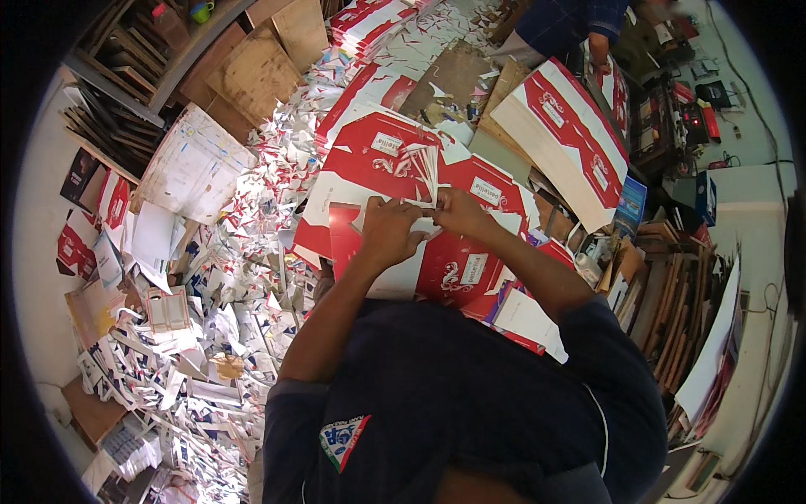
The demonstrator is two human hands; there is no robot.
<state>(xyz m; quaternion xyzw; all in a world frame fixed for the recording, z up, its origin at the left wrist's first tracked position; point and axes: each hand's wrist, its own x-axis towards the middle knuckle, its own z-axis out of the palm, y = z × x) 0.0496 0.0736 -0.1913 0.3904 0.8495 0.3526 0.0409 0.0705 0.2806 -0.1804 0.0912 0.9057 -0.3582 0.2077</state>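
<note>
Here, the left hand [390, 230] and right hand [462, 214] nearly meet at the edge of one stack of red-and-white cards [361, 160], mid-view; whether either grips it, I cannot tell. One shelf [191, 67] holds one bottle [170, 29], one green cup [201, 12].

Floor scraps [285, 168]: glared near-white left of centre.
Red-and-white sheets [353, 160]: showed bright and fairly crisp at centre.
Dark shirt [470, 378]: sank into shadow at lower middle.
Machine [659, 126]: lay dim and soft at upper right.
Left wall [44, 311]: curved under fisheye distortion, dropped to black at far left.
</note>
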